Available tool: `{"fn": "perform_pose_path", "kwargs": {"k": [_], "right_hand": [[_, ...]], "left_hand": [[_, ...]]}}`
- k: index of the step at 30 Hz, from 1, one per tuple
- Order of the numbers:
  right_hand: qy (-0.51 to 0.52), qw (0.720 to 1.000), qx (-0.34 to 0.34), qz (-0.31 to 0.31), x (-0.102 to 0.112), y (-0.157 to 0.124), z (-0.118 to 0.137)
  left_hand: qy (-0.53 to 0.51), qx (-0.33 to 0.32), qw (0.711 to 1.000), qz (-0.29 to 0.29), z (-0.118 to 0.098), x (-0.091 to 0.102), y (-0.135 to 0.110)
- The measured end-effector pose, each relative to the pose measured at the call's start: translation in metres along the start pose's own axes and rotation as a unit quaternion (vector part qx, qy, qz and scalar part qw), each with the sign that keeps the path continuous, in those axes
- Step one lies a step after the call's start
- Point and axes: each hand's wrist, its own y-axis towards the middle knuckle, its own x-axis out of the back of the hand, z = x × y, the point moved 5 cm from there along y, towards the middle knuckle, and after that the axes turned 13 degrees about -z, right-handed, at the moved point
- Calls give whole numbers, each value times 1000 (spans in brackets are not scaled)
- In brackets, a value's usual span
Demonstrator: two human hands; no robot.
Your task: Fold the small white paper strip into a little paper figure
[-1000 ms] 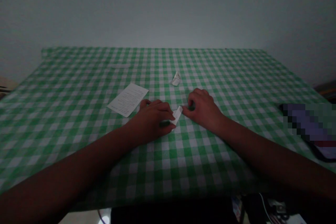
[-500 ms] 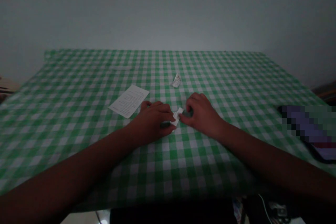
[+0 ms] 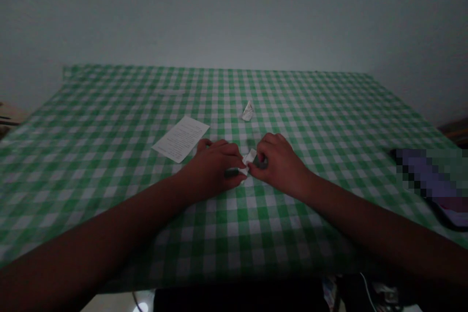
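A small piece of white paper (image 3: 250,157) with creases lies low over the tablecloth between my two hands. My left hand (image 3: 217,168) is closed, its thumb and forefinger pressing the paper's left and lower side. From the other side, my right hand (image 3: 281,163) pinches the paper's right edge between thumb and curled fingers. The fingertips of both hands nearly meet and cover part of it. Dark grey patches show inside each hand's grip; I cannot tell what they are.
A green-and-white checked tablecloth (image 3: 234,234) covers the table. Left of my hands lies a printed sheet (image 3: 182,139). A crumpled paper scrap (image 3: 248,111) is farther back, and a faint clear strip (image 3: 170,92) lies behind. At the right edge sits a dark-rimmed device (image 3: 431,190), partly pixelated.
My right hand has shifted slightly left and down, its fingertips now closer to the left hand's and covering more of the paper. The left hand stays nearly still. The view has tilted slightly.
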Motion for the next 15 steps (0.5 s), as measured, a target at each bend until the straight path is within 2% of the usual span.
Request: {"fn": "perform_pose_path", "kwargs": {"k": [4,7,12,15], "right_hand": [[-35,997,-49,-39,3,10,-19],[-42,996,-57,-46,2,14,-28],[-4,997,-42,-57,6,8,-20],[44,999,-7,-18,8,2,-10]], "left_hand": [[-6,2,1000,6,2,-1,0],[-5,-4,1000,15,3,0,0],[6,-36,999,22,1,2,-1],[17,-33,999,16,-1,1,-2]]}}
